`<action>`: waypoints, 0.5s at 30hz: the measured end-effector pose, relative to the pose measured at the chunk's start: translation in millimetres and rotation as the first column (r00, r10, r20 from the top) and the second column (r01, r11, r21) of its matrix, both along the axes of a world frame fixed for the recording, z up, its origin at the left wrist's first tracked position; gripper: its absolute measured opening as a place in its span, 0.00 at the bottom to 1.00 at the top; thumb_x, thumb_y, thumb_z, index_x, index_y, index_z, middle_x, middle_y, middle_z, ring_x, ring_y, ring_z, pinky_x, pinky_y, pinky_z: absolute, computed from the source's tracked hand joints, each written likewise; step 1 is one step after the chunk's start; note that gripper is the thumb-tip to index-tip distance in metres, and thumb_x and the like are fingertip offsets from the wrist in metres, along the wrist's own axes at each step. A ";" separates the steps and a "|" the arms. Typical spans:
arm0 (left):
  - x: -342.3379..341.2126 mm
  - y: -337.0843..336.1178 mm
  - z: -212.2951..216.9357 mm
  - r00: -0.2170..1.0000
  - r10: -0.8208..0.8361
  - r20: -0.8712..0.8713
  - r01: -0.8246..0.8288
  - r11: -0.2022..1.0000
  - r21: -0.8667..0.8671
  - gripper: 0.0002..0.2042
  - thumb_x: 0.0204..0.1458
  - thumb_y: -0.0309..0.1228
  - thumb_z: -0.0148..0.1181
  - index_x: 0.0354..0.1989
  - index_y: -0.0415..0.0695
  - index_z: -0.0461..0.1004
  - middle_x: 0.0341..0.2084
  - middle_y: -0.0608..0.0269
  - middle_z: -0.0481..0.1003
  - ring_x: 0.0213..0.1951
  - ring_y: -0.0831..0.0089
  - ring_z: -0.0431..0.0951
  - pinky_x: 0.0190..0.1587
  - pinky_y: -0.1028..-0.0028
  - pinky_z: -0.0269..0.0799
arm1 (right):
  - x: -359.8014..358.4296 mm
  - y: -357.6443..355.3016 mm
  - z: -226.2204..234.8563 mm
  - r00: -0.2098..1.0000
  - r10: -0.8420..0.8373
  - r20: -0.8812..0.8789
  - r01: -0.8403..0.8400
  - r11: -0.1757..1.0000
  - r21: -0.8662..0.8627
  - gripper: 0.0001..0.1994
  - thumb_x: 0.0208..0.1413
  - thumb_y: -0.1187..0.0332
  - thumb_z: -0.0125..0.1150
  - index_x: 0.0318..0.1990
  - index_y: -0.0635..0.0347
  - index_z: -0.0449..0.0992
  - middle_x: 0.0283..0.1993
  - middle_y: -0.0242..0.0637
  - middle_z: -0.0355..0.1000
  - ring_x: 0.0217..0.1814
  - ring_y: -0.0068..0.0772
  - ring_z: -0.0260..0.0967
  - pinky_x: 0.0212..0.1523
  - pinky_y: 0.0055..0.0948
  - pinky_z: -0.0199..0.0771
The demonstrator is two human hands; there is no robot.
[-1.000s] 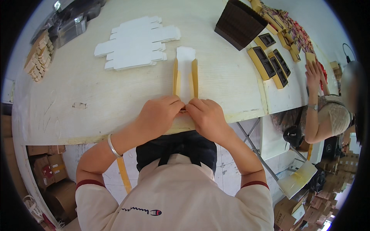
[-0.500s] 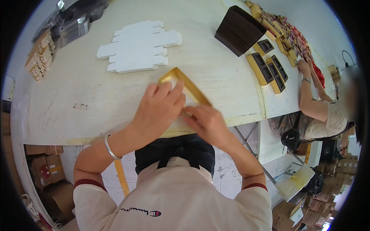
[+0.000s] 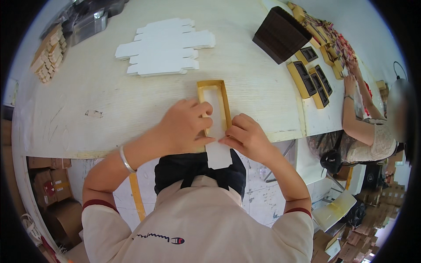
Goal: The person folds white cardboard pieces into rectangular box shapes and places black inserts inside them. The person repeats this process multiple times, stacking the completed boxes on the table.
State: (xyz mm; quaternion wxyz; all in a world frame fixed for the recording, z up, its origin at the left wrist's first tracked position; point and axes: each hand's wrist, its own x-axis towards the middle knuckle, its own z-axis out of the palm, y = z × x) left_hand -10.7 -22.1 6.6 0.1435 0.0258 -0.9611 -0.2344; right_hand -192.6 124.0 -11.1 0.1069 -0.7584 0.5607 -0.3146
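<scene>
A long shallow box [image 3: 226,103] with gold walls and a white inside lies at the table's near edge. Its near end is unfolded, and a white flap [image 3: 218,156] hangs out over the edge toward my lap. My left hand [image 3: 186,122] grips the left wall, fingers over the rim and thumb at the near corner. On the right wall, my right hand [image 3: 245,136] is closed, its thumb at the other near corner. Beyond the box lies a stack of flat white box blanks [image 3: 164,47].
A dark brown stack of trays [image 3: 280,34] stands at the far right, beside gold boxes with black inserts [image 3: 301,79]. Cream folded pieces [image 3: 49,55] and clear plastic containers [image 3: 90,27] sit far left. A co-worker's arms [image 3: 351,98] reach over the table at right.
The box has turned from a slant to point straight away from me. Its white near flap has come into view, and my hands have moved to either side of it.
</scene>
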 end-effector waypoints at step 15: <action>-6.6 25.1 -20.1 0.988 0.122 -0.097 -0.120 0.992 0.024 0.03 0.45 0.25 0.61 0.29 0.44 0.75 0.28 0.66 0.72 0.33 0.63 0.69 0.36 0.70 0.69 | 26.0 -4.4 7.7 0.835 -0.365 0.412 0.191 0.894 0.405 0.17 0.47 0.81 0.63 0.41 0.62 0.62 0.27 0.45 0.64 0.29 0.44 0.65 0.30 0.36 0.66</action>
